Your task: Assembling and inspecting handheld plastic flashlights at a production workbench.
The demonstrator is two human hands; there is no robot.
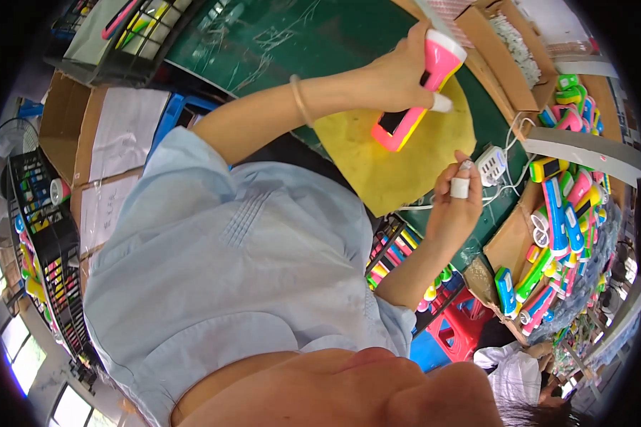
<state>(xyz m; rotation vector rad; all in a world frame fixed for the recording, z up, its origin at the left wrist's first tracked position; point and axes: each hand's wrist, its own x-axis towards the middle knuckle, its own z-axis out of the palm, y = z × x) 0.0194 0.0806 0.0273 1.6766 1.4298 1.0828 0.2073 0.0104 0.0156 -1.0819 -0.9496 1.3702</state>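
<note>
One grip, the left hand (404, 75), clasps the pink torch (407, 129), best held steady; the yellow sheet (399, 174) lies below it; the right hand's (456, 203) closure is unclear.

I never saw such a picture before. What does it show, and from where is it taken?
No machine: these are a person's two hands, seen by a wide fisheye camera worn on the head, so straight edges bend. The left hand holds a pink torch-like thing over a yellow sheet, which lies on a green table. The right hand is near a white power strip; whether it grips something small, I cannot tell. Similar colourful things are piled at right.
</note>
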